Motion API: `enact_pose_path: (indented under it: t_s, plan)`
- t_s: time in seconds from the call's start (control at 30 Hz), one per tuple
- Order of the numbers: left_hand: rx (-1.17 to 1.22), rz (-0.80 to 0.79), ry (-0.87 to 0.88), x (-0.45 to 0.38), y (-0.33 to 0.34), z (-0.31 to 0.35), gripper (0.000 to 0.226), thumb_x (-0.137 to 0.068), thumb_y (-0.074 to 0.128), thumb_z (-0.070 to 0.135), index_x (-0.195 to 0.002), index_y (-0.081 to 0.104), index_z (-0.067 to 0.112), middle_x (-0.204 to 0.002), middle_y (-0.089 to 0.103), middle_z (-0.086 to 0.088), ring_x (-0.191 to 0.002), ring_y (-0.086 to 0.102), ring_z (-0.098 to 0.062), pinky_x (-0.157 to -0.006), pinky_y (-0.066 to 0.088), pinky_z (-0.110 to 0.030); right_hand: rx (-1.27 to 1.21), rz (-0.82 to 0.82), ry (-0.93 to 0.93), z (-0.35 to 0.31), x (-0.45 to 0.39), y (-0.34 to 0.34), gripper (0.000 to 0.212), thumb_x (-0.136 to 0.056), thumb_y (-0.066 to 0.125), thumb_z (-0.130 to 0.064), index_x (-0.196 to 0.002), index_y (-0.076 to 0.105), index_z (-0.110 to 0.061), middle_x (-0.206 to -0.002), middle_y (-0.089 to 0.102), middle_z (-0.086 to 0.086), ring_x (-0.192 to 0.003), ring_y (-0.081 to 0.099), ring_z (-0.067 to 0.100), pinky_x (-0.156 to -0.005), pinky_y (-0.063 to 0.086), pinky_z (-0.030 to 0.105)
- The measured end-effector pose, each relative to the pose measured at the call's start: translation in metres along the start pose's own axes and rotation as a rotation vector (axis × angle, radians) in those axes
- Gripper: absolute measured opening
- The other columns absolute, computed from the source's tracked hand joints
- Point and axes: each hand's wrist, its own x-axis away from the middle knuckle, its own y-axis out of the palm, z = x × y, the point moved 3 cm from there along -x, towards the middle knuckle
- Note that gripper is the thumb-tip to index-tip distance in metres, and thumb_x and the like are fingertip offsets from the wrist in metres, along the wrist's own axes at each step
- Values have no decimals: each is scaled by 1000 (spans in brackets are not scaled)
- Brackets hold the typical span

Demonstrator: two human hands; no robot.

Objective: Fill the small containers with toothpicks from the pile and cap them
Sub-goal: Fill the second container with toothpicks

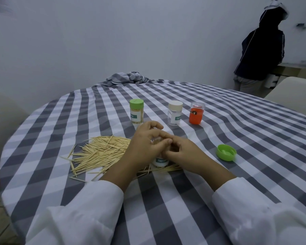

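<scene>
Your two white sleeves (88, 207) reach in from the near edge of the counter (237, 138). Your left hand (145, 147) curls its fingers round the open clear container (160, 160), which stands at the near right end of the toothpick pile (99, 152). Your right hand (182, 154) has its fingertips bent in over the mouth; whether that grip pinches toothpicks, you cannot tell. One loose green cap (226, 152) lies to the right. Beyond stand three more containers: one green-capped (136, 111) and full, one cream-capped (174, 113), one orange (196, 113). One person (261, 50) stands far right.
</scene>
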Motion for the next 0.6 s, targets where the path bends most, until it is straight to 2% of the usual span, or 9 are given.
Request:
enact_pose_path:
  t_s: [0.07, 0.13, 0.23, 0.33, 0.4, 0.47, 0.5, 0.53, 0.6]
  plan:
    - [-48, -27, 3, 0, -7, -7, 9, -84, 70, 27, -92, 74, 26, -103, 54, 15, -105, 44, 0, -85, 34, -13, 4, -13, -9, -1, 0, -1, 57, -81, 68, -35, -134, 47, -39, -120, 62, -9, -108, 59, 6, -91, 52, 30]
    - [-67, -133, -19, 1, -10, -10, 14, -88, 64, 32, -93, 75, 26, -103, 55, 16, -104, 44, 4, -81, 34, -11, 22, -17, 4, -1, 0, -1, 63, -80, 69, -39, -137, 44, -33, -127, 58, -8, -112, 56, 7, -94, 50, 31]
    - [-42, -184, -57, 2, -17, -7, 23, -95, 52, 32, -106, 72, 27, -112, 56, 19, -101, 45, 10, -78, 33, -4, 26, -4, 32, 0, 1, -3, 67, -80, 70, -37, -140, 42, -28, -128, 57, -5, -112, 56, 9, -95, 50, 33]
    - [16, -126, -176, 3, -26, -14, 32, -98, 47, 24, -127, 57, 35, -122, 54, 18, -106, 47, 0, -83, 37, -17, 40, 21, 95, 0, 2, -11, 70, -81, 69, -35, -143, 37, -26, -135, 50, -3, -119, 52, 14, -98, 47, 31]
    - [-87, -184, -261, 4, -26, -23, 44, -96, 45, 15, -133, 50, 39, -134, 54, 9, -101, 49, -8, -79, 41, -22, 25, 26, 136, 2, 3, -16, 69, -83, 67, -31, -144, 35, -25, -139, 48, 0, -121, 50, 15, -97, 46, 28]
    - [-258, -268, -315, 5, -22, -30, 56, -93, 45, 12, -142, 38, 38, -146, 44, 2, -105, 52, -12, -88, 44, -26, 14, 23, 160, 2, 3, -20, 69, -83, 67, -30, -144, 34, -26, -141, 46, 1, -122, 49, 15, -95, 44, 27]
    - [-334, -300, -320, 5, -19, -32, 61, -92, 46, 12, -146, 31, 37, -150, 38, 0, -117, 50, -17, -98, 43, -32, 15, 22, 167, 1, 4, -20, 69, -83, 67, -30, -144, 34, -27, -141, 46, 1, -122, 48, 16, -96, 44, 28]
    - [-403, -331, -313, 3, -14, -34, 64, -92, 46, 13, -149, 25, 35, -154, 31, -2, -130, 42, -22, -109, 35, -36, 19, 19, 172, 1, 4, -21, 69, -83, 67, -31, -144, 34, -27, -142, 45, 1, -123, 48, 16, -96, 44, 28]
    - [-529, -398, -281, 1, -6, -39, 64, -95, 43, 14, -152, 16, 29, -158, 21, -7, -143, 22, -24, -117, 14, -37, 29, 19, 172, 1, 4, -20, 69, -83, 66, -31, -144, 33, -27, -143, 44, 1, -125, 47, 16, -97, 43, 28]
